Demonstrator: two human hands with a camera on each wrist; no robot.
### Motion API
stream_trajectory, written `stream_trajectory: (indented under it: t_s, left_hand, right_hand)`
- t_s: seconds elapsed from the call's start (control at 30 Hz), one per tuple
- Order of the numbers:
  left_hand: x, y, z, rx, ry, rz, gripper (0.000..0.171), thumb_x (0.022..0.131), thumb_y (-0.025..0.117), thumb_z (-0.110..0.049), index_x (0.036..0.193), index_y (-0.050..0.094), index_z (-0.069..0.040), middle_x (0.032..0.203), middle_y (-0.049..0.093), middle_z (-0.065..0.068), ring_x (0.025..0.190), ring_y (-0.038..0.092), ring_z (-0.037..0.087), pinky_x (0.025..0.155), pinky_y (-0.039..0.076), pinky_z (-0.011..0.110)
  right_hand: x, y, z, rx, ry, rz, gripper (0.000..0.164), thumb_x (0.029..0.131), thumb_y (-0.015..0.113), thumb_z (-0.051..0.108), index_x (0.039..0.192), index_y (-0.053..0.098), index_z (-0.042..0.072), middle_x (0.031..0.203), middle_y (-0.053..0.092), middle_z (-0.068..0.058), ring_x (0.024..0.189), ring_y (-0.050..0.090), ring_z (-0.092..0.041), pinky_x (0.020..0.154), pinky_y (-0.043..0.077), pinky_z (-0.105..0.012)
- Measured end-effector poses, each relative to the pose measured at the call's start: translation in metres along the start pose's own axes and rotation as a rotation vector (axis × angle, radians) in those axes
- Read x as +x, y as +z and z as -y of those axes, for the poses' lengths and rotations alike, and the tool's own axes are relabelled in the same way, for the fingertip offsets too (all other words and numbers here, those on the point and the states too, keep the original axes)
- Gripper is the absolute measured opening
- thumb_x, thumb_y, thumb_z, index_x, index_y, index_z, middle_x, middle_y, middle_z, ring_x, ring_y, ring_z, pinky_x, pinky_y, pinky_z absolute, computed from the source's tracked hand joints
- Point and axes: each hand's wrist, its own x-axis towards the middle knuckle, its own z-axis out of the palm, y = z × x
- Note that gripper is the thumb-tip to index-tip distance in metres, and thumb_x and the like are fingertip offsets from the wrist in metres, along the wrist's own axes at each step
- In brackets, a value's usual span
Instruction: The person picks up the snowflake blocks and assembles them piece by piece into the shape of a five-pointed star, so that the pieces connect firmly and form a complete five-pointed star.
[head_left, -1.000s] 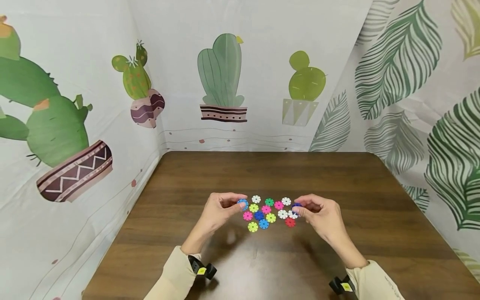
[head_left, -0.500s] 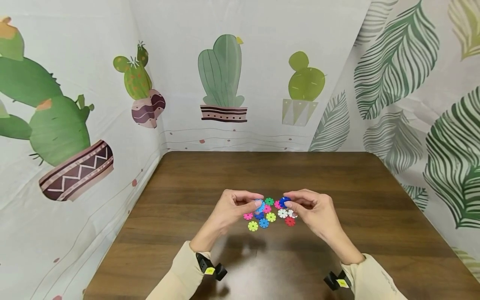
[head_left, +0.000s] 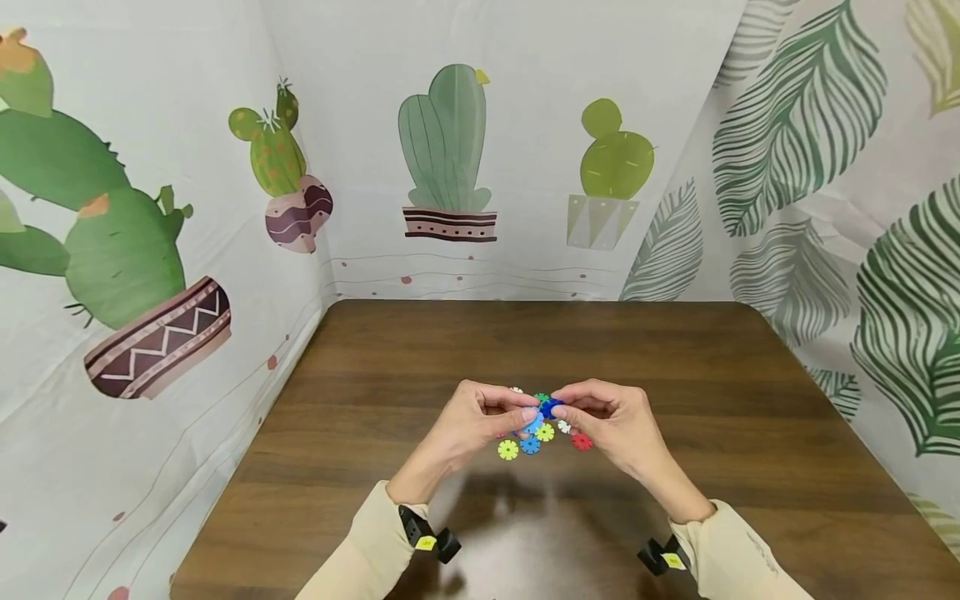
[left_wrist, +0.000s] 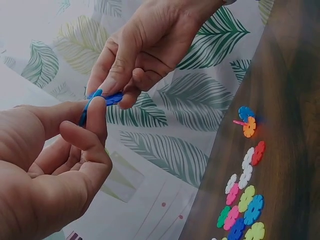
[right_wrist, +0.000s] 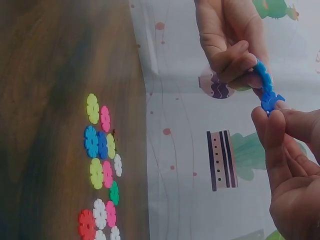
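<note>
My left hand (head_left: 465, 429) pinches a light blue notched plastic disc (right_wrist: 263, 75) between thumb and fingers. A dark blue notched disc (right_wrist: 270, 101) is pinched by my right hand (head_left: 618, 423). Both discs are raised off the table, meeting edge to edge and at an angle to each other. Whether their notches interlock I cannot tell. Below and behind the hands lie loose discs of the same kind, among them a yellow-green one (head_left: 507, 450), a red one (head_left: 581, 442) and a green one (left_wrist: 223, 217). Fingers partly hide several of these in the head view.
The brown wooden table (head_left: 360, 350) spreads out around the hands. Apart from the loose discs, an orange disc (left_wrist: 249, 127) stands against a blue one (left_wrist: 245, 113) with a pink piece beside them. Cloth printed with cacti and leaves (head_left: 525, 125) hangs behind the table.
The two hands have come together over the loose discs, the left moving right and the right moving left. The light blue and dark blue discs, first apart, now meet.
</note>
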Motion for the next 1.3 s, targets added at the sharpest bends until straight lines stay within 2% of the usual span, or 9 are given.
stream_trajectory:
  t_s: [0.23, 0.3, 0.47, 0.53, 0.63, 0.8, 1.03, 1.17, 1.3]
  left_hand:
    - [0.0, 0.0, 0.001, 0.003, -0.006, 0.008, 0.024, 0.098, 0.08, -0.015, 0.116, 0.082, 0.0, 0.101, 0.082, 0.009, 0.078, 0.076, 0.013, 0.075, 0.066, 0.026]
    - [0.001, -0.001, 0.002, 0.011, -0.015, 0.005, 0.024, 0.098, 0.08, -0.015, 0.116, 0.082, 0.0, 0.101, 0.082, 0.009, 0.077, 0.076, 0.012, 0.077, 0.067, 0.03]
    - [0.002, -0.001, 0.002, 0.005, -0.039, 0.0, 0.025, 0.098, 0.08, -0.013, 0.117, 0.081, 0.003, 0.1, 0.081, 0.011, 0.074, 0.075, 0.009, 0.074, 0.066, 0.028]
    - [0.002, -0.001, 0.002, 0.001, -0.042, 0.0, 0.025, 0.098, 0.08, -0.012, 0.117, 0.08, 0.004, 0.101, 0.081, 0.015, 0.074, 0.075, 0.009, 0.071, 0.064, 0.023]
    - [0.002, -0.002, 0.002, 0.02, -0.036, 0.0, 0.024, 0.098, 0.08, -0.012, 0.115, 0.081, 0.004, 0.101, 0.081, 0.018, 0.075, 0.074, 0.01, 0.07, 0.063, 0.021]
    - [0.001, -0.001, 0.003, 0.042, -0.031, 0.009, 0.023, 0.097, 0.08, -0.013, 0.115, 0.082, 0.002, 0.097, 0.082, 0.011, 0.079, 0.074, 0.015, 0.07, 0.063, 0.021]
    - [0.0, 0.005, 0.003, 0.015, -0.017, -0.004, 0.022, 0.097, 0.08, -0.011, 0.113, 0.081, 0.005, 0.09, 0.081, 0.002, 0.074, 0.072, 0.009, 0.067, 0.061, 0.019]
    - [-0.001, 0.009, 0.003, 0.03, -0.005, -0.022, 0.019, 0.097, 0.08, -0.008, 0.11, 0.081, 0.006, 0.081, 0.079, -0.003, 0.069, 0.07, 0.01, 0.061, 0.057, 0.018]
    - [0.0, 0.011, 0.004, 0.048, 0.002, -0.031, 0.017, 0.097, 0.079, -0.007, 0.108, 0.082, 0.006, 0.079, 0.079, -0.002, 0.067, 0.07, 0.011, 0.06, 0.056, 0.017]
  right_hand:
    - [-0.001, 0.001, -0.001, -0.025, -0.001, 0.008, 0.018, 0.089, 0.086, 0.006, 0.105, 0.083, 0.012, 0.091, 0.083, -0.008, 0.064, 0.07, -0.013, 0.058, 0.062, -0.029]
    - [-0.001, 0.001, -0.001, -0.018, 0.005, 0.015, 0.017, 0.089, 0.086, 0.006, 0.105, 0.083, 0.011, 0.091, 0.082, -0.011, 0.062, 0.069, -0.013, 0.057, 0.062, -0.029]
    - [-0.003, 0.003, -0.001, -0.003, 0.038, 0.022, 0.016, 0.09, 0.085, 0.008, 0.105, 0.082, 0.012, 0.088, 0.081, -0.014, 0.059, 0.067, -0.013, 0.055, 0.061, -0.029]
    - [-0.003, 0.003, 0.0, 0.004, 0.052, 0.019, 0.016, 0.09, 0.085, 0.008, 0.105, 0.082, 0.013, 0.086, 0.081, -0.01, 0.059, 0.067, -0.014, 0.055, 0.062, -0.03]
    - [-0.003, 0.005, 0.001, 0.029, 0.061, 0.021, 0.015, 0.09, 0.086, 0.008, 0.104, 0.082, 0.011, 0.082, 0.079, -0.004, 0.059, 0.067, -0.014, 0.055, 0.062, -0.031]
    - [-0.004, 0.008, -0.002, 0.062, 0.052, 0.045, 0.012, 0.09, 0.085, 0.006, 0.102, 0.081, 0.008, 0.078, 0.076, -0.001, 0.063, 0.069, -0.012, 0.053, 0.06, -0.032]
    - [-0.004, 0.012, -0.004, 0.12, -0.023, 0.046, 0.013, 0.087, 0.083, -0.007, 0.097, 0.08, 0.001, 0.094, 0.08, -0.01, 0.064, 0.072, -0.015, 0.058, 0.064, -0.032]
    - [-0.005, 0.014, -0.007, 0.115, -0.041, 0.043, 0.011, 0.085, 0.084, -0.008, 0.089, 0.078, 0.001, 0.088, 0.08, -0.013, 0.062, 0.072, -0.01, 0.06, 0.065, -0.031]
    - [-0.006, 0.014, -0.009, 0.092, -0.041, 0.038, 0.014, 0.084, 0.084, -0.009, 0.085, 0.077, 0.003, 0.084, 0.08, -0.009, 0.06, 0.072, -0.012, 0.059, 0.064, -0.03]
